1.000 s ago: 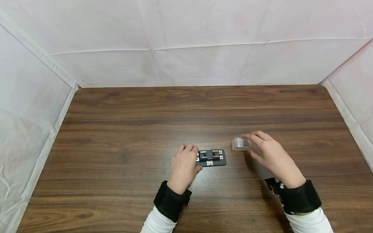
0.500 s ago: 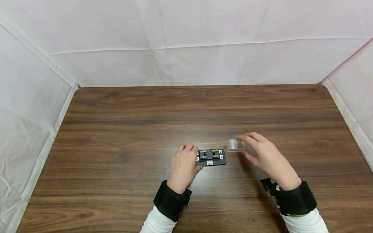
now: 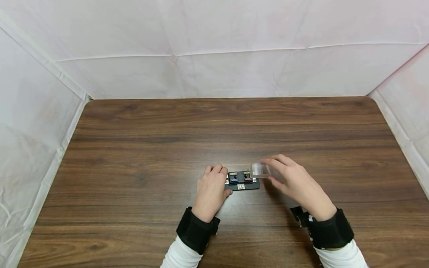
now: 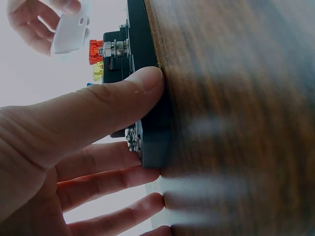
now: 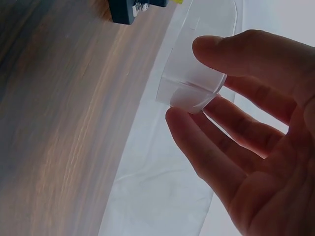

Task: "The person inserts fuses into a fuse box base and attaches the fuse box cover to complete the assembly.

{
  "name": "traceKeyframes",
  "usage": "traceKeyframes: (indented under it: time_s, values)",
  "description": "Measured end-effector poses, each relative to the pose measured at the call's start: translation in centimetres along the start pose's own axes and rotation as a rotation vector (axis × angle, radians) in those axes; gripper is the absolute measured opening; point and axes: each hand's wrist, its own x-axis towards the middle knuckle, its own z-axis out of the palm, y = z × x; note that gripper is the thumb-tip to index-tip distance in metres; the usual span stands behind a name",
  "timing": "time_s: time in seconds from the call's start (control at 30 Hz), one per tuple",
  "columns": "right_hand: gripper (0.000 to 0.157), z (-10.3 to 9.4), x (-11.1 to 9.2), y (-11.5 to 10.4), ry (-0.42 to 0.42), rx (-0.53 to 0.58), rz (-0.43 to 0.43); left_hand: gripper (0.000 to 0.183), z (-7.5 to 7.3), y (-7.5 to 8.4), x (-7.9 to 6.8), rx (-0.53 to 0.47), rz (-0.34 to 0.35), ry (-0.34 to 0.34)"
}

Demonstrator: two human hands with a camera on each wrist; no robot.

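A black fuse block [image 3: 246, 187] with metal screw terminals lies flat on the wooden table. My left hand [image 3: 209, 193] grips its left end, thumb along the near long side and fingers round the end. In the left wrist view, a red blade fuse [image 4: 95, 52] and a yellow one [image 4: 98, 72] stick up from the block beside a bolt and nut [image 4: 114, 48]. Between thumb and fingers, my right hand [image 3: 296, 182] holds a clear plastic cover [image 3: 257, 170], raised above the table. The cover overlaps the block's right end in the head view.
Brown wood-grain table [image 3: 134, 149] spreads around both hands. White cloth walls [image 3: 234, 74] stand at its back and both sides. Each wrist wears a black strap [image 3: 197, 230] below a white sleeve.
My right hand has moved left and slightly nearer with the clear cover, from right of the fuse block to over its right end. My left hand and the block have stayed in place.
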Motion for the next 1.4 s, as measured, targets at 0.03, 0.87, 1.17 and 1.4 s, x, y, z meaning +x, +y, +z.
traceKeyframes:
  time_s: [0.03, 0.87, 1.17, 1.4]
  values:
    - [0.046, 0.0, 0.0, -0.1, 0.001, 0.001, -0.002, 0.042, 0.0, 0.0, 0.0, 0.0, 0.001, 0.001]
    - [0.041, 1.4, 1.4, -2.1, -0.019, 0.063, -0.066, 0.043, 0.0, 0.0, 0.0, 0.0, 0.001, 0.001]
    - [0.043, 1.8, 1.8, -2.6, -0.021, 0.058, -0.079, 0.043, 0.0, 0.0, 0.0, 0.006, -0.004, 0.006]
    - [0.042, 2.2, 2.0, -2.7, -0.003, 0.051, -0.097, 0.044, 0.0, 0.0, 0.0, 0.012, 0.004, 0.013]
